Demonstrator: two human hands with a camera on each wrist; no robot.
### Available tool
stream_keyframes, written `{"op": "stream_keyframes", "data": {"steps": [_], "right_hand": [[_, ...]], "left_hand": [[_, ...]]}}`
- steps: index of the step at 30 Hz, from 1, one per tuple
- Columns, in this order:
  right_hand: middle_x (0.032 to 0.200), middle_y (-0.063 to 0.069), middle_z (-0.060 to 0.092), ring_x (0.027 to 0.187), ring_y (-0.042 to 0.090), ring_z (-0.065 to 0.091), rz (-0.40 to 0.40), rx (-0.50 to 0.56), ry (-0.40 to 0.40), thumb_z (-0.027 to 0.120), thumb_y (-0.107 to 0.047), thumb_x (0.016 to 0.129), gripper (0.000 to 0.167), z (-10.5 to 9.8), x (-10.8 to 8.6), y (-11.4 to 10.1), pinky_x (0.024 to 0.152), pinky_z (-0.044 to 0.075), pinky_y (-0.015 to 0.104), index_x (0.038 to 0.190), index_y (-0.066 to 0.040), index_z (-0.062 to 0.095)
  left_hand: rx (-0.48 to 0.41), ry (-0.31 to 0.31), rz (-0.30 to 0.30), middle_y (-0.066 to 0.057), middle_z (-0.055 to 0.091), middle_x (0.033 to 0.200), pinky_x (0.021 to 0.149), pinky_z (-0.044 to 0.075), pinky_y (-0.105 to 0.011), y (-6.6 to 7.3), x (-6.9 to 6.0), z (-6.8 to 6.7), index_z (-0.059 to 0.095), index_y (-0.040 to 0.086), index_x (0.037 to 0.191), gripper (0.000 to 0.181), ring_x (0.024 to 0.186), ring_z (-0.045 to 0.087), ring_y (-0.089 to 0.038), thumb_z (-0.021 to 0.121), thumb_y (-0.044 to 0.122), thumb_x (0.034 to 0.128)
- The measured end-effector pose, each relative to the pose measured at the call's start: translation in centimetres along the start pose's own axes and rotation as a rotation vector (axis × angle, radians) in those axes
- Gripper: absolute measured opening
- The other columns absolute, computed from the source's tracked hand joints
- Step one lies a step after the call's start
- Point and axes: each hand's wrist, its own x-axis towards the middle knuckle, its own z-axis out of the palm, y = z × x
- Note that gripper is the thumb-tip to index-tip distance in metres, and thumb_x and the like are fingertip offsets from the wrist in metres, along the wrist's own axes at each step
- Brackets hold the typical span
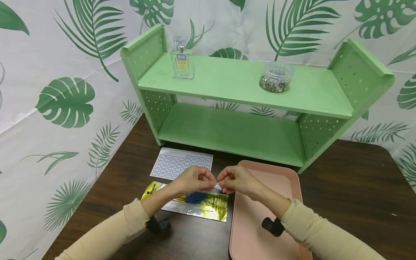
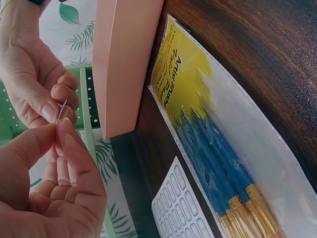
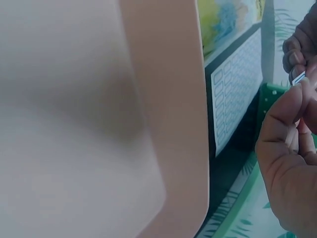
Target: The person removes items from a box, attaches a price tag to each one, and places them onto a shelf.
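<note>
My left hand (image 1: 194, 178) and right hand (image 1: 239, 180) meet in front of the shelf, each pinching a small blue-bordered white sticker label (image 1: 217, 186) between thumb and index finger. From the left wrist, the label (image 2: 61, 110) appears edge-on, with a thin end split apart. In the right wrist view its printed edge (image 3: 298, 78) pokes out between the fingertips. Beneath the hands lies a clear packet of artist brushes (image 1: 211, 206) with blue handles, printed yellow at its ends. Just behind the packet is a sheet of matching labels (image 1: 165, 168), partly covered by my left hand.
A pink tray (image 1: 240, 224) lies under my right forearm. Behind stands a green two-tier shelf (image 1: 227, 133). Its top board carries a labelled perfume bottle (image 1: 183, 68) at left and a labelled clear round jar (image 1: 276, 77) of small metallic pieces at right.
</note>
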Motion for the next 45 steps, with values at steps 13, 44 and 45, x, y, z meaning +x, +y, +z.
{"op": "stream_keyframes", "data": {"steps": [13, 44, 45], "right_hand": [[0.077, 0.017, 0.065, 0.06, 0.012, 0.061, -0.002, 0.006, 0.041, 0.062, 0.002, 0.087, 0.012, 0.2, -0.1, -0.3, 0.06, 0.056, 0.029, 0.097, 0.009, 0.061], [0.057, -0.004, 0.052, 0.051, 0.012, 0.052, 0.018, -0.288, 0.08, 0.066, -0.003, 0.082, 0.009, 3.4, 2.6, 0.9, 0.046, 0.05, 0.025, 0.073, -0.001, 0.064], [0.057, -0.003, 0.051, 0.05, 0.012, 0.052, 0.024, -0.295, 0.08, 0.066, -0.003, 0.082, 0.01, 3.5, 2.7, 0.9, 0.045, 0.049, 0.025, 0.072, -0.002, 0.064]], "left_hand": [[-0.004, 0.015, -0.022, -0.021, 0.065, 0.081, 0.076, 0.056, -0.043, 0.3, -0.3, 0.1, 0.063, -0.006, 0.091, 0.011, 0.069, 0.064, -0.013, 0.064, 0.003, 0.0868], [0.256, 0.05, -0.076, -0.003, 0.066, 0.068, 0.06, 0.054, -0.032, -2.2, -0.4, -1.5, 0.068, 0.0, 0.08, 0.008, 0.064, 0.064, -0.015, 0.069, 0.007, 0.0819], [0.263, 0.05, -0.081, -0.003, 0.066, 0.068, 0.059, 0.053, -0.031, -2.3, -0.4, -1.6, 0.068, 0.0, 0.08, 0.008, 0.063, 0.064, -0.015, 0.069, 0.007, 0.0817]]}}
